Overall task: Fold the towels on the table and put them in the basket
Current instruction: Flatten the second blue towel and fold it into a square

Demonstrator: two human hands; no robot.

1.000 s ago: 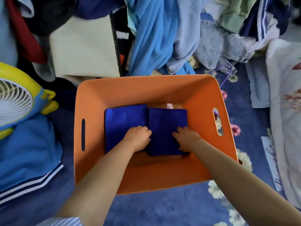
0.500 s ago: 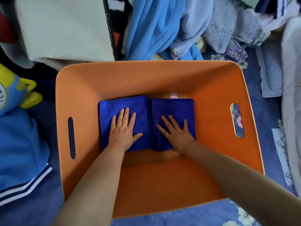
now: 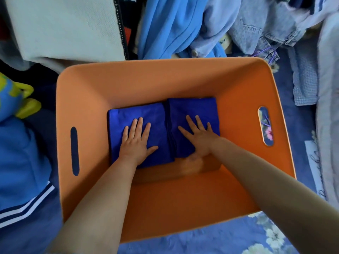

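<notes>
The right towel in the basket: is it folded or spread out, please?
Folded: the right towel lies as a compact rectangle with layered edges, under the flat right hand.

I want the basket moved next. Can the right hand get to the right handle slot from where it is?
Probably yes: the right hand lies flat on a towel, holding nothing, and only bare basket wall lies between it and the slot.

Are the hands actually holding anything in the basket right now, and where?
Nothing is gripped. The left hand lies flat on the left folded towel, and the right hand lies flat on the right folded towel.
</notes>
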